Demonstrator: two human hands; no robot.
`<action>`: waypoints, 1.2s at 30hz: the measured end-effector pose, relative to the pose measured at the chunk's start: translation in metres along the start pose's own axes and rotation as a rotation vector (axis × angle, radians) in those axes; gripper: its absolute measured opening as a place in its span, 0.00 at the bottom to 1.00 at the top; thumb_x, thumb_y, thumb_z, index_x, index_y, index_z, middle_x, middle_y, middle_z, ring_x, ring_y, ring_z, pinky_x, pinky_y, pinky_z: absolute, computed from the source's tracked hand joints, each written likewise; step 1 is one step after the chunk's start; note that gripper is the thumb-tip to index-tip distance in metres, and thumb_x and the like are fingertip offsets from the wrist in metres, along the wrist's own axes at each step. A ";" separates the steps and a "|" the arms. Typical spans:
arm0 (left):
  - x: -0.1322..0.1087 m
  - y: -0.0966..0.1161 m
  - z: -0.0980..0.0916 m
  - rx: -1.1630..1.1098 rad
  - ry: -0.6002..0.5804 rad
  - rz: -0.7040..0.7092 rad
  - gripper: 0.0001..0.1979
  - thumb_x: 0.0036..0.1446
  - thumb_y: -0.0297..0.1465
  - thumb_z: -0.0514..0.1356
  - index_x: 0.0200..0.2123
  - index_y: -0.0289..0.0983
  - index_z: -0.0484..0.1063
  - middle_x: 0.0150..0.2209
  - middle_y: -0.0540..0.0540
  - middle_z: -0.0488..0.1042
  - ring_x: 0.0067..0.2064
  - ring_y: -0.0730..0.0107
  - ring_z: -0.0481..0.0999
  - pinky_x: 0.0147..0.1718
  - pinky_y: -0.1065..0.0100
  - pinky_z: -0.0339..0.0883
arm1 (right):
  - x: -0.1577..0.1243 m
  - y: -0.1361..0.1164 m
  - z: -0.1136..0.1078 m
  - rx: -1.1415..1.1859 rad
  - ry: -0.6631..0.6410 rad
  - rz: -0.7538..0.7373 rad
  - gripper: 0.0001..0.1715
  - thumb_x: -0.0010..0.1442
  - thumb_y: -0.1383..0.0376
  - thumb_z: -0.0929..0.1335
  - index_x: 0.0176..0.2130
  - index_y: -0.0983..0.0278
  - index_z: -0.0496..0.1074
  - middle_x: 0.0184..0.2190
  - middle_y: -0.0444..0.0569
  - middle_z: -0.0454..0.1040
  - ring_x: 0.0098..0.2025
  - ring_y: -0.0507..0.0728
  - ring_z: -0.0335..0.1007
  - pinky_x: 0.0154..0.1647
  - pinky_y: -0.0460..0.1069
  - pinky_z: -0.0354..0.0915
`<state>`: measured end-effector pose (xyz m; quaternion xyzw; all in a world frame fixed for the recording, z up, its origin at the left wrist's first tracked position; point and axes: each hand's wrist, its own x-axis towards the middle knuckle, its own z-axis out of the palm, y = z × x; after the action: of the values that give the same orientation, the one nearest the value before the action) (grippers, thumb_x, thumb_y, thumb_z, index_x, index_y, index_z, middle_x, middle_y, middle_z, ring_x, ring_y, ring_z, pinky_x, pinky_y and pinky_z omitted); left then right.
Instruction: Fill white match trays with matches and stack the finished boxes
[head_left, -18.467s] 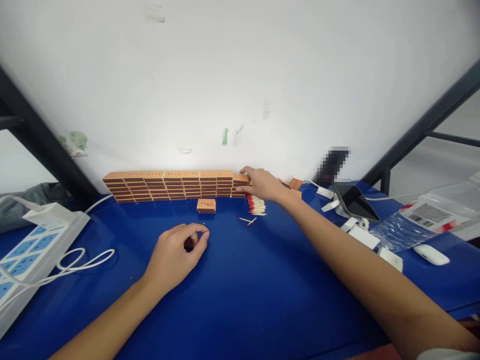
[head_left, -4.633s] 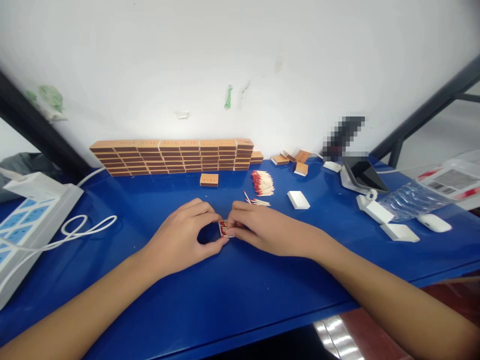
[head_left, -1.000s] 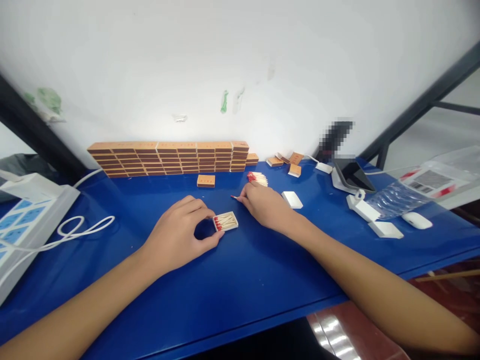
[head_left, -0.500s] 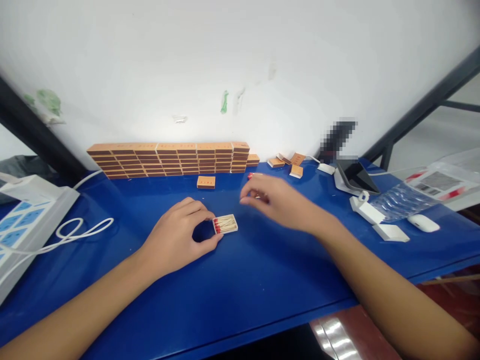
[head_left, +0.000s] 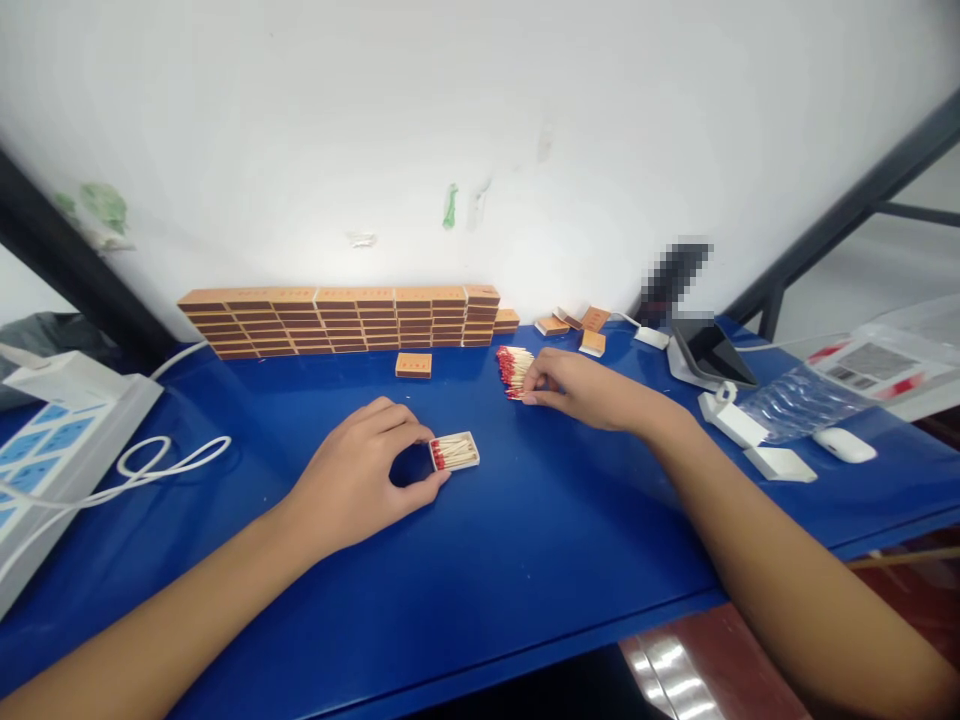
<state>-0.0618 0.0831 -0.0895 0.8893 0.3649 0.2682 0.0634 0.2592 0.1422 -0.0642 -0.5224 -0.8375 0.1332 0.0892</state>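
Note:
Between the thumb and fingers of my left hand [head_left: 367, 460] is the left end of a small white matchbox tray [head_left: 474, 460], lying on the blue table. Red-headed matches [head_left: 454, 451] fill it, their heads toward that hand. To the right and farther back, my right hand [head_left: 581, 385] has its fingertips pinched at the near right side of a loose pile of matches [head_left: 513, 368]. Whether a match is between those fingertips is too small to make out. A closed orange matchbox [head_left: 414, 365] lies by itself beyond the tray.
Along the wall stands a long stack of matchboxes [head_left: 337, 320]. Several loose matchbox covers [head_left: 592, 342] lie behind my right hand. At the right are a dark-screened device [head_left: 716, 352], white blocks and a plastic bag [head_left: 806, 400]. A power strip [head_left: 67, 450] with white cables sits at the left.
My right hand has moved right and slightly back toward the match pile, uncovering it. My left hand stays at the tray. The whole view has shifted slightly.

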 end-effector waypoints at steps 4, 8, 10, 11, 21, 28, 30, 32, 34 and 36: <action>0.000 0.001 0.000 0.005 0.000 0.001 0.11 0.64 0.39 0.66 0.44 0.40 0.80 0.41 0.44 0.81 0.43 0.58 0.78 0.44 0.56 0.75 | -0.003 -0.002 0.002 -0.010 -0.001 -0.047 0.09 0.69 0.62 0.67 0.39 0.64 0.75 0.41 0.55 0.75 0.45 0.61 0.72 0.47 0.54 0.66; 0.001 0.000 0.001 0.001 -0.006 -0.004 0.11 0.64 0.39 0.66 0.44 0.39 0.80 0.41 0.45 0.81 0.44 0.59 0.77 0.43 0.57 0.75 | -0.003 -0.007 0.005 0.020 -0.035 0.020 0.07 0.71 0.63 0.66 0.43 0.63 0.73 0.41 0.53 0.78 0.40 0.59 0.72 0.41 0.52 0.65; 0.001 0.000 0.001 -0.005 -0.006 -0.008 0.11 0.64 0.39 0.66 0.44 0.39 0.80 0.41 0.45 0.81 0.44 0.59 0.77 0.43 0.57 0.75 | -0.002 -0.010 0.007 0.003 -0.051 0.022 0.08 0.72 0.65 0.64 0.42 0.64 0.73 0.41 0.54 0.78 0.40 0.59 0.72 0.42 0.52 0.65; 0.000 0.000 0.001 -0.007 -0.008 -0.010 0.11 0.64 0.39 0.66 0.44 0.39 0.80 0.42 0.45 0.81 0.44 0.59 0.77 0.43 0.57 0.75 | -0.002 -0.012 0.007 -0.016 -0.049 0.012 0.09 0.72 0.65 0.64 0.41 0.64 0.72 0.41 0.55 0.78 0.41 0.60 0.73 0.43 0.52 0.65; 0.000 0.000 0.001 -0.011 -0.011 -0.013 0.11 0.64 0.39 0.66 0.45 0.39 0.80 0.41 0.45 0.80 0.43 0.59 0.77 0.43 0.57 0.75 | -0.014 -0.045 0.006 0.050 -0.036 -0.054 0.12 0.75 0.62 0.61 0.39 0.62 0.69 0.43 0.57 0.76 0.46 0.64 0.72 0.48 0.57 0.66; 0.001 0.002 0.003 -0.017 0.015 0.015 0.10 0.64 0.38 0.66 0.42 0.37 0.79 0.40 0.44 0.80 0.42 0.59 0.77 0.43 0.57 0.74 | -0.023 -0.090 0.019 0.089 -0.054 -0.289 0.10 0.77 0.66 0.61 0.43 0.63 0.69 0.45 0.53 0.74 0.45 0.59 0.70 0.48 0.54 0.66; 0.002 0.004 0.003 -0.017 0.019 0.025 0.10 0.64 0.38 0.66 0.41 0.37 0.79 0.40 0.44 0.80 0.42 0.59 0.77 0.43 0.56 0.74 | -0.022 -0.096 0.024 0.053 -0.065 -0.331 0.09 0.77 0.67 0.61 0.44 0.64 0.69 0.44 0.53 0.73 0.45 0.59 0.70 0.48 0.54 0.66; 0.002 0.004 0.004 -0.016 0.016 0.027 0.10 0.64 0.38 0.65 0.41 0.37 0.79 0.40 0.44 0.80 0.42 0.59 0.76 0.43 0.56 0.74 | -0.022 -0.095 0.026 0.066 -0.075 -0.331 0.08 0.77 0.66 0.62 0.45 0.64 0.69 0.44 0.52 0.73 0.44 0.59 0.71 0.47 0.53 0.66; 0.002 0.004 0.004 -0.012 0.013 0.026 0.10 0.64 0.38 0.66 0.41 0.37 0.79 0.40 0.44 0.80 0.42 0.59 0.76 0.43 0.57 0.74 | -0.021 -0.090 0.024 0.118 -0.080 -0.298 0.05 0.76 0.65 0.64 0.47 0.63 0.69 0.46 0.51 0.74 0.43 0.58 0.71 0.45 0.53 0.66; 0.001 0.003 0.004 -0.006 0.009 0.022 0.11 0.64 0.38 0.66 0.42 0.37 0.79 0.40 0.44 0.80 0.43 0.59 0.77 0.43 0.57 0.74 | -0.021 -0.082 0.019 0.163 -0.083 -0.267 0.05 0.75 0.63 0.67 0.49 0.62 0.70 0.48 0.50 0.73 0.43 0.57 0.71 0.43 0.52 0.66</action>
<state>-0.0573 0.0815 -0.0913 0.8919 0.3546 0.2739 0.0616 0.1931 0.0865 -0.0570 -0.3913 -0.8890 0.2092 0.1134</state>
